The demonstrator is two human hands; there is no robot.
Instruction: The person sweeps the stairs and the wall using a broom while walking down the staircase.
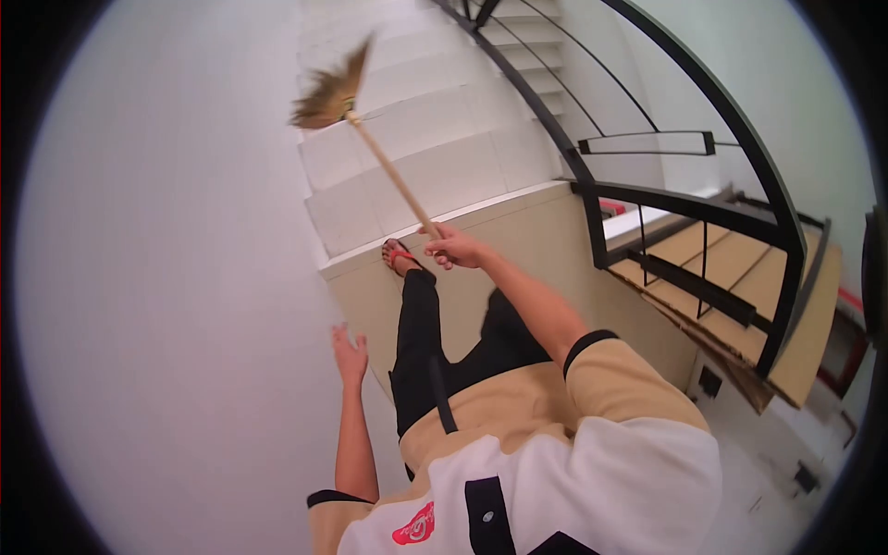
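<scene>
A broom (pixel 393 171) with a wooden handle and a fan of brown straw bristles reaches out ahead over the white stairs (pixel 398 129). My right hand (pixel 453 247) is wrapped round the end of its handle. The bristle head is slightly blurred and overlaps the steps beside the left wall. My left hand (pixel 350 355) hangs near the white wall (pixel 185 277) with its fingers spread and nothing in them. Below the right hand, my sandalled foot (pixel 400 256) stands close to the landing's edge.
Stairs descend ahead from the beige landing (pixel 527 231). A black metal railing (pixel 689 208) runs along the right side. Beyond it lie brown cardboard sheets (pixel 712 268), with a lower floor (pixel 758 472) visible beneath. The wall rises close on my left.
</scene>
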